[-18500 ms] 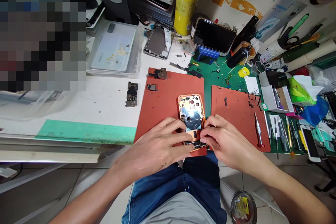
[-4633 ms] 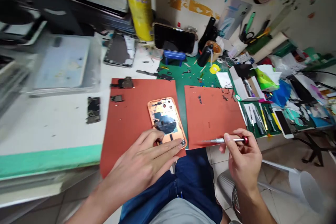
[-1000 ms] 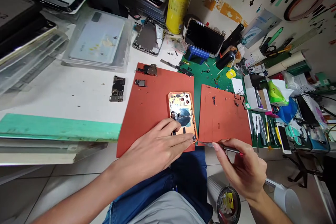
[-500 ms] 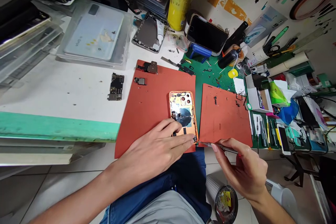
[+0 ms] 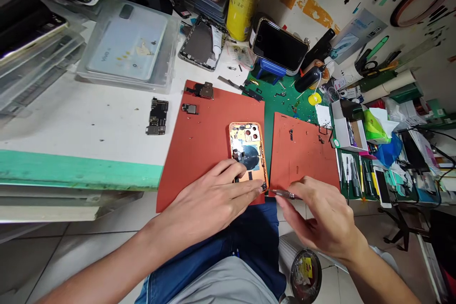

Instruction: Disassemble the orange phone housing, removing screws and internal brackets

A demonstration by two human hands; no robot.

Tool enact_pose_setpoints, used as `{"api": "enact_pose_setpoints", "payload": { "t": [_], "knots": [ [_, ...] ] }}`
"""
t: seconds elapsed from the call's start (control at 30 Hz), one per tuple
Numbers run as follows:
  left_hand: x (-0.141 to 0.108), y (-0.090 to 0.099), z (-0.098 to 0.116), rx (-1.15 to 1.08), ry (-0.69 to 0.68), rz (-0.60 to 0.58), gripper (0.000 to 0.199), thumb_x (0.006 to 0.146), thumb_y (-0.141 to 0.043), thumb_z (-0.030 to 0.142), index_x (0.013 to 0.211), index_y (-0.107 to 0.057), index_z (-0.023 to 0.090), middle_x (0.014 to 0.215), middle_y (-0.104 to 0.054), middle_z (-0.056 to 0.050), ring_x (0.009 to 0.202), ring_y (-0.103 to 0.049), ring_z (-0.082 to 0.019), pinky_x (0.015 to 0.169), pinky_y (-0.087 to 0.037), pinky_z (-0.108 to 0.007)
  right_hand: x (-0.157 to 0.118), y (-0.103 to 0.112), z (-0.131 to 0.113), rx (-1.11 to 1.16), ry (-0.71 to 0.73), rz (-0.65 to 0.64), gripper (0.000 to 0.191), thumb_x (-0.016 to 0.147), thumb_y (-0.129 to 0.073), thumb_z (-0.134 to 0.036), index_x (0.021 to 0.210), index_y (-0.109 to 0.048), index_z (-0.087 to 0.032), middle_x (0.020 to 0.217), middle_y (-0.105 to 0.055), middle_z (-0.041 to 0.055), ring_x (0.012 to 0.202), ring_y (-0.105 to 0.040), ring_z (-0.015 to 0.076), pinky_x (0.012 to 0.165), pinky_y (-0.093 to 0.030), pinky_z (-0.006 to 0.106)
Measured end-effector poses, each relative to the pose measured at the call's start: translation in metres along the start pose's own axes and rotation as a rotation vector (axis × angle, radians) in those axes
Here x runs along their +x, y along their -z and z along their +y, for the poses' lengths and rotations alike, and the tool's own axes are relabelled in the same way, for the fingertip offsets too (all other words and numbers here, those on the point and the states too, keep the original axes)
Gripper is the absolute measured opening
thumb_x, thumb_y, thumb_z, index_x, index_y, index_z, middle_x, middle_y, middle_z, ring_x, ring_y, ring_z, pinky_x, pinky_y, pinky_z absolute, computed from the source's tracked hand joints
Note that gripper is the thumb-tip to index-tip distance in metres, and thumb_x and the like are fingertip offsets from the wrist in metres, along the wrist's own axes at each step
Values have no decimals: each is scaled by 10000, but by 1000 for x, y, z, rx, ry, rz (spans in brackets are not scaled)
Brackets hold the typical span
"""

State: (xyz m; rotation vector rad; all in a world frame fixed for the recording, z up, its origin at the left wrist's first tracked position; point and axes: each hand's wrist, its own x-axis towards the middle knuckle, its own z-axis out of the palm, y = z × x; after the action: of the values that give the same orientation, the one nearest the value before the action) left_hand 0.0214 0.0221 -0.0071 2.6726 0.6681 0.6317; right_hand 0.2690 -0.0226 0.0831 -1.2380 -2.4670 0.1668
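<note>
An orange-rimmed phone housing [image 5: 254, 175], its inside facing up, lies on the left red mat [image 5: 213, 128]. My left hand [image 5: 221, 194] rests over its lower left part, fingers laid across it toward the bottom right corner. Just right of that corner, the tip of a slim metal tool [image 5: 283, 194] points left, held in my right hand [image 5: 320, 213]. Its rear end is hidden by the hand. A camera module [image 5: 204, 90] and a smaller part [image 5: 190, 109] sit at the mat's upper left.
A second red mat [image 5: 302, 152] lies to the right, bearing small parts. A circuit board [image 5: 157, 116] is on the white table [image 5: 71, 123]. Behind stand a yellow can [image 5: 243, 4] and a propped black-screened phone [image 5: 280, 45]. Tools and an open box [image 5: 351, 126] line the right.
My right hand has shifted slightly up and left, its fingers now further forward over the tool. My left hand stays on the housing.
</note>
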Motion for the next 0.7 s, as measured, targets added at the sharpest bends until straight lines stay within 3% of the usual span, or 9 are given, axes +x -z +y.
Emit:
{"api": "enact_pose_setpoints", "payload": {
  "t": [0.4,0.53,0.7],
  "knots": [
    [1,-1,0,-13,11,22,346,1111,-560,207,1438,-669,183,1273,-779,-32,1082,-532,-257,932,-464,-414,0,-4,3,29,36,49,175,983,-679,-52,1083,-607,-176,727,-615,-13,609,-443,135,571,-376,316],
    [0,-2,0,-46,37,46,343,1101,-589,227,1427,-694,231,1267,-784,-42,1112,-568,-250,941,-475,-399,0,-6,2,35,17,55,182,981,-662,-40,1093,-612,-174,749,-622,-4,624,-463,137,583,-383,316],
    [0,-1,-1,-52,24,41,331,1119,-548,230,1415,-693,194,1295,-788,-37,1102,-552,-250,948,-475,-407,0,-10,4,48,9,71,183,967,-666,-34,1087,-621,-164,756,-631,8,631,-485,144,576,-388,325]
  ]
}}
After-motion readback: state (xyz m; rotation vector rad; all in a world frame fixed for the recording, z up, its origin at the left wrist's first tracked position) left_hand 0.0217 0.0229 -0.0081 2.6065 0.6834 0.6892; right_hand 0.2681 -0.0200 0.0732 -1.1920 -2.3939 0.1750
